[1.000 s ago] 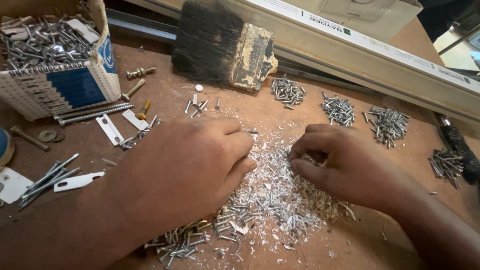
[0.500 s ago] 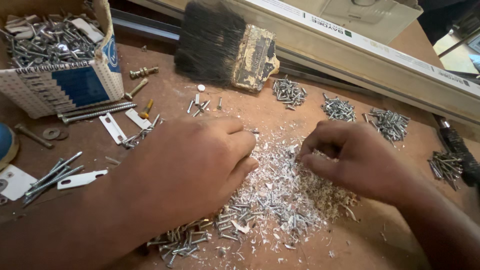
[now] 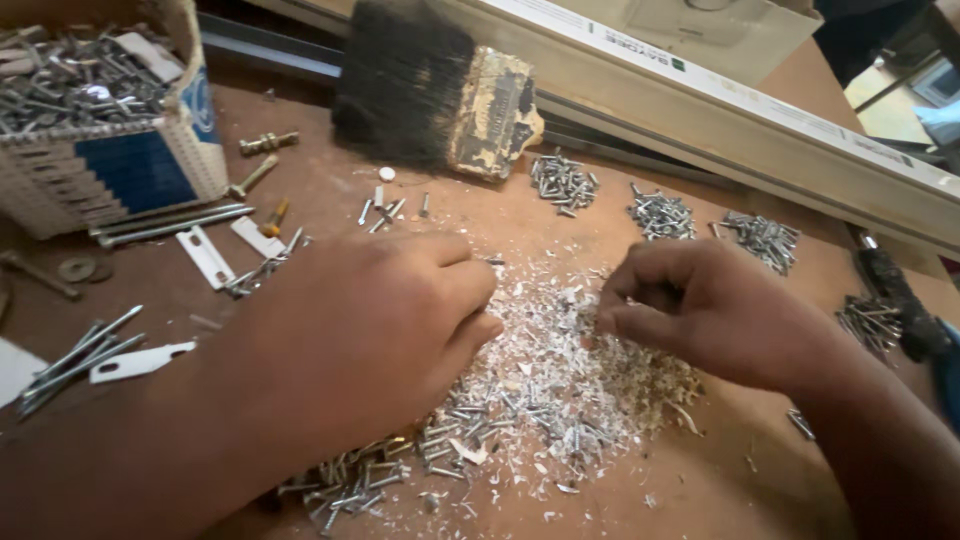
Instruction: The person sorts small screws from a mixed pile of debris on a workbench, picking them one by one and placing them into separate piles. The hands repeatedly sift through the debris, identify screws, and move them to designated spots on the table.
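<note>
Nearest the camera, on the brown worktop: one mixed heap of small screws and pale shavings, spread between both hands. Left hand lying palm down on the heap's left edge, fingers curled under; whether anything is pinched beneath cannot be told. Right hand resting on the heap's right edge, fingers bent inward, thumb and forefinger drawn together at the pile; the tips hidden, so what is grasped cannot be told.

Left of the left forearm: a bundle of long thin nails, and one flat white bracket touching it. Farther on, two more white flat plates side by side, two long metal rods just behind them, two round washers near the left edge.

Beyond the hands, in a row: three small sorted heaps of screws, and a fourth heap at the right edge beside a dark tool. Near the middle, one small white disc with a few loose screws close by, plus two brass bolts.

Far left: one open cardboard box, blue and white, full of nails and screws. Far centre: one wide, worn paintbrush with dark bristles, lying against a long pale rail running across the back.
</note>
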`<state>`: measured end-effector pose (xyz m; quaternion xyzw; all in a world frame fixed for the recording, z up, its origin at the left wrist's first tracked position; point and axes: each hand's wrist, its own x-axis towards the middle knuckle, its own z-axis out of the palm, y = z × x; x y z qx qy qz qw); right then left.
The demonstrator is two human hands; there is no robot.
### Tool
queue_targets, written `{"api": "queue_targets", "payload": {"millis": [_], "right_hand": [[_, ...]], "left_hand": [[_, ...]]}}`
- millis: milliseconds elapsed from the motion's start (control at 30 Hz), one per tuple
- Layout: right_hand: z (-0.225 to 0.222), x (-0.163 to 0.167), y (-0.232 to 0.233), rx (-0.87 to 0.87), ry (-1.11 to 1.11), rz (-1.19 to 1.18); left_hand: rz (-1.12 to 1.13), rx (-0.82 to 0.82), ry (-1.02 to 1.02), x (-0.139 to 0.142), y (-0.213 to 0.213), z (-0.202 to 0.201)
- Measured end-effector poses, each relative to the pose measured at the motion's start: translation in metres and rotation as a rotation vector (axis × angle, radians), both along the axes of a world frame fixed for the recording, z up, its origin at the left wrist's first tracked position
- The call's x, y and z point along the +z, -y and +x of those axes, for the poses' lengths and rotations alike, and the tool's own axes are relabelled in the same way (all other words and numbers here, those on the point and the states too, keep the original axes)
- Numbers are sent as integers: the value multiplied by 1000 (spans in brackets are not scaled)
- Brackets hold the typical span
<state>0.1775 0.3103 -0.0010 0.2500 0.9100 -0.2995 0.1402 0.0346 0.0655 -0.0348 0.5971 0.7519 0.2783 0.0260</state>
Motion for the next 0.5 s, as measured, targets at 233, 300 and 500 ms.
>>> {"api": "queue_targets", "payload": {"millis": [233, 300, 500], "right_hand": [[-10, -1, 22, -41, 159, 227], [-11, 2, 24, -12, 124, 244], [-16, 7, 31, -70, 182, 280]], "left_hand": [[85, -20, -19, -1, 1, 0], [50, -9, -13, -1, 1, 1], [60, -19, -46, -3, 0, -1]]}}
